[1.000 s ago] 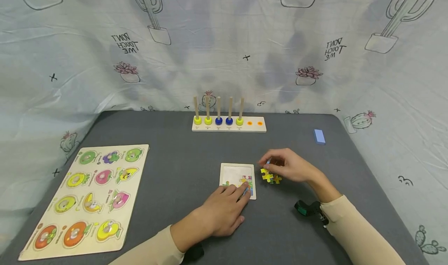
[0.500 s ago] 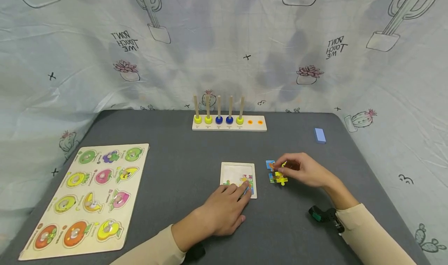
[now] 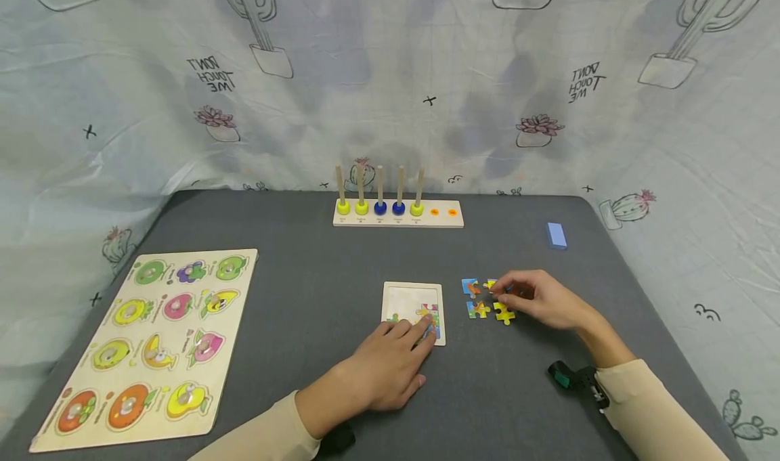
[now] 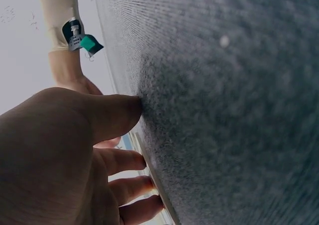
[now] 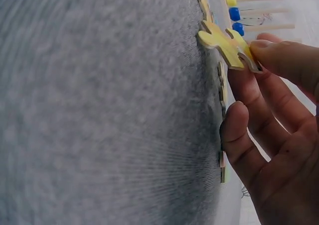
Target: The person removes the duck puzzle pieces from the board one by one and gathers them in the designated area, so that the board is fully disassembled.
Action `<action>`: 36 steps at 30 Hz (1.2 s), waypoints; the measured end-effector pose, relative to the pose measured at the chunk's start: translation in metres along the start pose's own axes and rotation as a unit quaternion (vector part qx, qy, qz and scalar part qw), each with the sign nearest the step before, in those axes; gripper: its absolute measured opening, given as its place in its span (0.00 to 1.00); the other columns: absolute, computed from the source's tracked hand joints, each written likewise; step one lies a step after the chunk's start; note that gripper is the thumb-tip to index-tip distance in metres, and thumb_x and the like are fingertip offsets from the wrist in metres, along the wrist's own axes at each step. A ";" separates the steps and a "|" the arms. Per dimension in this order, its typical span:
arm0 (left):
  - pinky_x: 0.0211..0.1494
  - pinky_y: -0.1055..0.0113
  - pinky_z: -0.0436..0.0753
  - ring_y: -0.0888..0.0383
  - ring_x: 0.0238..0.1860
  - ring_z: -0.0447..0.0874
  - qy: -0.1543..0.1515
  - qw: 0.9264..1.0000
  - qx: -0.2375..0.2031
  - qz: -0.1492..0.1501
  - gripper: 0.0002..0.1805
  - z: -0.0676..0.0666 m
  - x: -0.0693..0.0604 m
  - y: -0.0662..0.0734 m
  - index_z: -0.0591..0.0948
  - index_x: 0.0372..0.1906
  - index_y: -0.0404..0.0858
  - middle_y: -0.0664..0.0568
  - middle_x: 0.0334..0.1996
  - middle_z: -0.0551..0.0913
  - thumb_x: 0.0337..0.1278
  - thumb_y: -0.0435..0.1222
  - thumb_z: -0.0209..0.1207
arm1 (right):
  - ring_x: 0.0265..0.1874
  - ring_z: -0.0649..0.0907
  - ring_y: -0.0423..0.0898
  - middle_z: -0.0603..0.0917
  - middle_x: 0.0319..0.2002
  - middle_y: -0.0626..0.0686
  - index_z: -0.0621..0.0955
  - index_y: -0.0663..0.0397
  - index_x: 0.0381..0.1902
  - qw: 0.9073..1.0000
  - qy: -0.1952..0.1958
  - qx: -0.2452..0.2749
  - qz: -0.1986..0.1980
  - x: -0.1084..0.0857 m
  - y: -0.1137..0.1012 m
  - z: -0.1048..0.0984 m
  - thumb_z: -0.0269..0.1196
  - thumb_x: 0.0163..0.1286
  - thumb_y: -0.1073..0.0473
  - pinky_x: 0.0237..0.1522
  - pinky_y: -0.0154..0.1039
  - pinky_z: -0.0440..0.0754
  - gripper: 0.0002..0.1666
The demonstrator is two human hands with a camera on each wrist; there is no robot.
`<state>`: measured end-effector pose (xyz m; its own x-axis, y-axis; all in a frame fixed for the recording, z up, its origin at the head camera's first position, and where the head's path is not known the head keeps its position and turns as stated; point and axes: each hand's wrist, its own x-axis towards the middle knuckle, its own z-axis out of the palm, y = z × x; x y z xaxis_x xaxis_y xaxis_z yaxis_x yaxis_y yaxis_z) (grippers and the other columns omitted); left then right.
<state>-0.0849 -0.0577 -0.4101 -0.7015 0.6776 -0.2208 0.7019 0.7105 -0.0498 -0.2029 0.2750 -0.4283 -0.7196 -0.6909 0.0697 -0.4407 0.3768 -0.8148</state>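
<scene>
My left hand (image 3: 380, 369) rests with its fingers laid over the lower part of a small wooden puzzle tray (image 3: 388, 298). Some colourful pieces show inside that tray; the fingers cover others. To the tray's right, my right hand (image 3: 551, 302) pinches a yellow jigsaw piece (image 5: 224, 46) at one edge, which is tilted up off the cloth in the right wrist view. Around it lie a blue-and-orange piece (image 3: 470, 286), a green-and-yellow piece (image 3: 478, 311) and another yellow piece (image 3: 490, 284), partly behind the fingertips.
A fruit peg board (image 3: 234, 339) covers the table's left side. At the back stands a wooden peg base (image 3: 441, 222) with upright pegs and yellow and blue rings. A blue block (image 3: 556, 235) sits at the back right. Patterned cloth (image 3: 390, 75) hangs behind.
My right hand has moved right, drawing the yellow piece away from the bunched pieces, which now lie spread apart. The left hand has stayed on the tray.
</scene>
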 end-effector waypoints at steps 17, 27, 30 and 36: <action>0.67 0.57 0.74 0.56 0.68 0.67 -0.006 1.000 -0.002 0.001 0.38 -0.008 0.006 -0.001 0.65 0.78 0.45 0.53 0.74 0.65 0.72 0.60 0.52 | 0.39 0.86 0.41 0.88 0.44 0.49 0.86 0.54 0.49 0.999 0.006 -0.038 0.022 -0.007 0.003 0.000 0.64 0.74 0.65 0.40 0.36 0.85 0.09; 0.65 0.55 0.76 0.56 0.71 0.67 0.010 0.998 -0.064 0.026 0.32 -0.004 0.001 -0.017 0.69 0.76 0.48 0.55 0.76 0.66 0.73 0.55 0.54 | 0.40 0.85 0.44 0.87 0.44 0.51 0.86 0.54 0.49 0.999 0.015 -0.032 0.026 -0.011 0.001 0.000 0.64 0.74 0.65 0.40 0.36 0.84 0.09; 0.64 0.56 0.76 0.56 0.70 0.68 0.019 0.996 -0.075 0.033 0.31 -0.003 -0.003 -0.020 0.71 0.75 0.48 0.56 0.76 0.67 0.73 0.54 0.56 | 0.40 0.85 0.45 0.87 0.45 0.52 0.86 0.55 0.49 0.999 0.014 -0.031 0.024 -0.010 0.000 0.001 0.63 0.75 0.65 0.40 0.37 0.85 0.09; 0.66 0.55 0.75 0.57 0.69 0.69 0.022 0.994 -0.089 0.052 0.29 -0.001 -0.007 -0.026 0.73 0.74 0.50 0.58 0.75 0.68 0.73 0.52 0.57 | 0.41 0.85 0.45 0.86 0.44 0.53 0.86 0.55 0.48 0.999 0.022 -0.036 0.026 -0.007 -0.005 0.003 0.63 0.75 0.65 0.39 0.38 0.86 0.08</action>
<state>-0.0984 -0.0809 -0.4067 -0.6344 0.7534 -0.1728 0.7400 0.6566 0.1459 -0.1946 0.2762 -0.4264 -0.7648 -0.6419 0.0547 -0.4380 0.4558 -0.7749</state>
